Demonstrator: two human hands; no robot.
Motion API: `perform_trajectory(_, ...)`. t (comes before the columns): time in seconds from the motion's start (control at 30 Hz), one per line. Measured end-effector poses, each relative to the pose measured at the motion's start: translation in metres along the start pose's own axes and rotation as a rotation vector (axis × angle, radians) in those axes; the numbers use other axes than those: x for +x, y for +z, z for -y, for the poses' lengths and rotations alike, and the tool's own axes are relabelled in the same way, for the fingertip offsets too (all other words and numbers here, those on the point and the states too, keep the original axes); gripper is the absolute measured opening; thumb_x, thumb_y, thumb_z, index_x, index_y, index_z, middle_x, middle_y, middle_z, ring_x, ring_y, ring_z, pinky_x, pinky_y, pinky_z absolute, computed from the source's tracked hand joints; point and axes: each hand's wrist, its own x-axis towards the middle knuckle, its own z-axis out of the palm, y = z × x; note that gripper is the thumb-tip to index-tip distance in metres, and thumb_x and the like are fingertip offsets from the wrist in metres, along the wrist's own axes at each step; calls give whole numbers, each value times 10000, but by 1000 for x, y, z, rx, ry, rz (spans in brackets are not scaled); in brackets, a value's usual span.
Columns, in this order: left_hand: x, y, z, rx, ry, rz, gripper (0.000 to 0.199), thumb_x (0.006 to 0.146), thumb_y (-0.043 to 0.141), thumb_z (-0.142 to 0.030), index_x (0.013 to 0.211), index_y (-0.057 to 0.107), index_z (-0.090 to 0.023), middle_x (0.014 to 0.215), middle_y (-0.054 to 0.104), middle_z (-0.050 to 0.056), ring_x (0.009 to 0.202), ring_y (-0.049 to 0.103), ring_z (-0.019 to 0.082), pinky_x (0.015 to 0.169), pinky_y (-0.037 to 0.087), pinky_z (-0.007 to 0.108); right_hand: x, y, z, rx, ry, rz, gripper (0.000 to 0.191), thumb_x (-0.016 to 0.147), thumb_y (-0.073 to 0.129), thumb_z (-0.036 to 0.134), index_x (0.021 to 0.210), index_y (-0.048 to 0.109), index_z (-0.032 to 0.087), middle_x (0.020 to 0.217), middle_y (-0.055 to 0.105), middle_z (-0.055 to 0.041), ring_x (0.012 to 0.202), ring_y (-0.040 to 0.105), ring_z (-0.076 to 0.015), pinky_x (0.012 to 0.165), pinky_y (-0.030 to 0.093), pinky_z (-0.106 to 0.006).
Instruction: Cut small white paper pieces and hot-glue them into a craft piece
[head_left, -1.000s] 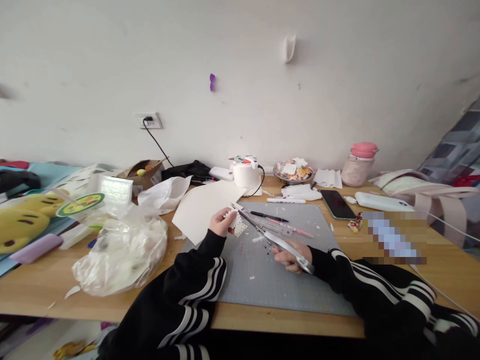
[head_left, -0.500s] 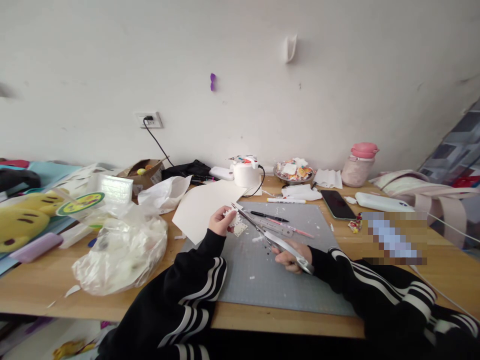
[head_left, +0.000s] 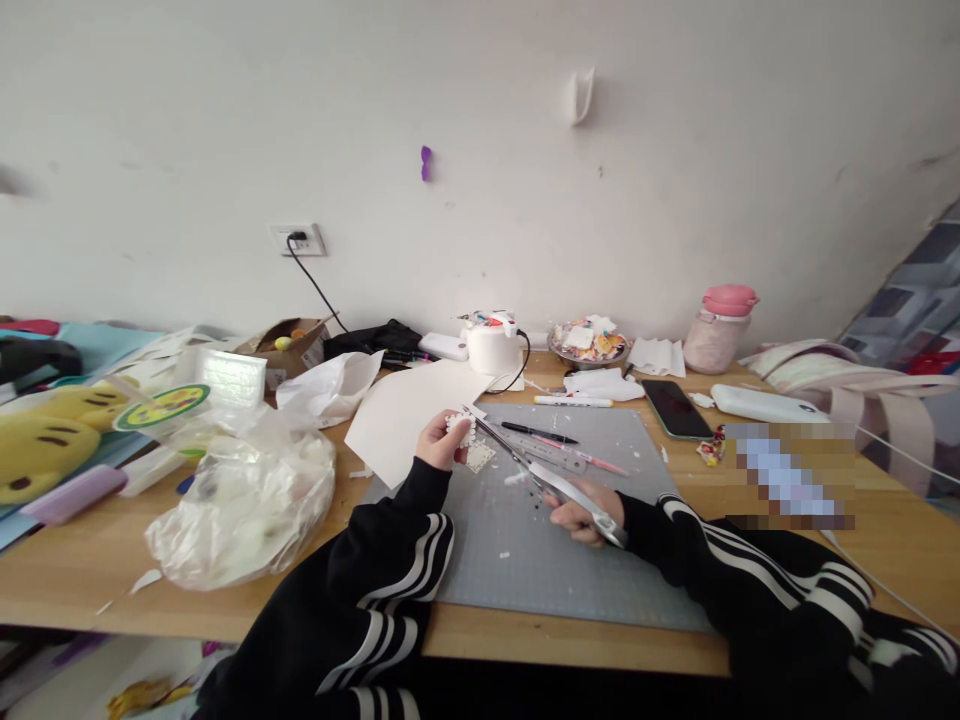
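My left hand [head_left: 435, 442] pinches a small white paper cutout [head_left: 460, 430] with a scalloped edge between thumb and fingers. A pair of scissors [head_left: 577, 497] with pale handles is gripped in my right hand [head_left: 583, 518]. Its blades point up and left, with the tips close to the cutout; whether they touch it I cannot tell. Just below the cutout is another pale, dotted-edge scrap [head_left: 481, 458], and I cannot make out if it is joined on. Beneath both hands spreads a grey cutting mat [head_left: 517, 575].
On the mat are a black pen [head_left: 540, 433] and a clear ruler [head_left: 551, 456]. A large white sheet [head_left: 409, 415] lies behind my left hand. Left stands a plastic bag [head_left: 247, 510]; right, a phone [head_left: 676, 409] and a pink-lidded bottle [head_left: 718, 335]. Behind is a bowl of scraps [head_left: 587, 343].
My left hand has shifted very slightly left, and the cutout has turned a little in its fingers. My right hand and the scissors look unmoved.
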Motion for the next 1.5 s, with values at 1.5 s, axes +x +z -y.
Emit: perform_trajectory(1.5, 8, -3, 13, 23, -110, 60, 215, 588, 552, -343, 506, 414, -199, 297, 411, -67, 248, 354, 66, 308, 229, 199, -1, -4, 2, 92, 33, 92, 636, 484, 633, 689, 705, 253, 228, 449, 291, 150, 267, 153, -1, 336, 36, -129)
